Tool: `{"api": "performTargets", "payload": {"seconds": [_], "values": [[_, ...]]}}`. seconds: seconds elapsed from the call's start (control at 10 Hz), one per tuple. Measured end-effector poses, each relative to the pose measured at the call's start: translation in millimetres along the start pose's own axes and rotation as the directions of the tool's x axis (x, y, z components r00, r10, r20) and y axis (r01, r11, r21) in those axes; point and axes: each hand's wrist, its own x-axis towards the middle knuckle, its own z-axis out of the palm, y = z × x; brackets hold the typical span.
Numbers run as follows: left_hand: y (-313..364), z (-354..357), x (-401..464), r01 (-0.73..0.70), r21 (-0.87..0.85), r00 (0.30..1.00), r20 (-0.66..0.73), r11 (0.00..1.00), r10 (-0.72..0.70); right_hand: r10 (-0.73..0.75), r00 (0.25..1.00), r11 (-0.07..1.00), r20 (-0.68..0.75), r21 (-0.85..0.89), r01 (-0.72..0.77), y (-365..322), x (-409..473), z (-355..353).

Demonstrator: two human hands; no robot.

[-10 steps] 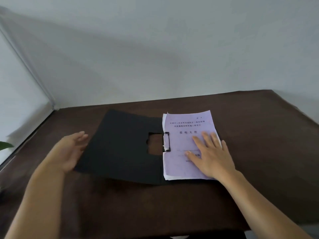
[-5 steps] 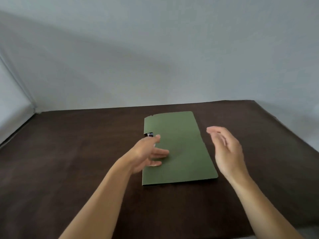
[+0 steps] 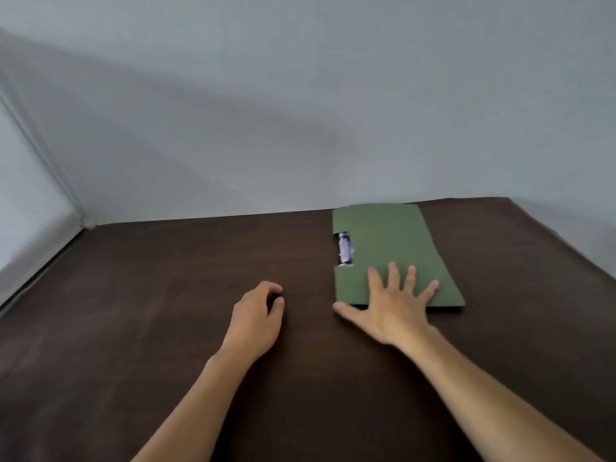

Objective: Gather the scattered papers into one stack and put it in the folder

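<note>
On the closed folder point(image 3: 393, 248), right hand point(image 3: 396, 308) flat, grip splayed; left hand point(image 3: 256, 315) loosely curled, empty.

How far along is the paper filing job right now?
Looks nearly done: the green folder lies closed, purple paper showing only through its spine cutout. The right hand presses flat on the cover; the left hand rests loosely curled on the table. No loose sheets visible.

A dark brown table point(image 3: 166, 311) stands against a plain grey-white wall point(image 3: 300, 111).
</note>
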Motion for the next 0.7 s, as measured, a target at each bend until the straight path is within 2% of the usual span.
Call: {"api": "performTargets", "payload": {"seconds": [0.1,0.2,0.3,0.4,0.5,0.6,0.7], "values": [[-9.6,4.0,-3.9,-0.120,0.100,0.992,-0.014,0.988,0.122,0.020,1.000,0.999,-0.023,-0.047,-0.021,47.7,35.4,-10.2],[-8.3,9.9,-0.2,-0.173,0.239,0.982,-0.033,0.955,0.187,-0.019,0.999,0.996,0.042,-0.085,0.022,85.3,57.9,-17.1],[-4.6,15.3,7.2,-0.157,0.294,0.982,-0.051,0.943,0.179,-0.038,0.997,0.997,0.070,-0.062,0.042,99.7,65.9,-17.9],[5.0,13.2,12.4,-0.131,0.337,0.990,-0.003,0.932,0.140,-0.023,0.993,0.997,0.113,-0.075,0.031,94.4,61.4,-23.4],[21.5,3.0,15.6,-0.128,0.397,0.986,0.153,0.909,0.072,0.026,0.984,0.995,0.178,-0.103,-0.008,83.8,54.7,-30.5],[44.6,-17.1,16.0,-0.115,0.465,0.952,0.303,0.878,-0.035,0.057,0.959,0.993,0.276,-0.112,-0.027,63.0,32.6,-55.8],[72.1,-43.6,-1.8,-0.124,0.491,0.905,0.412,0.862,-0.105,-0.039,0.923,0.993,0.382,-0.088,0.079,36.1,-5.2,-81.4]]}}
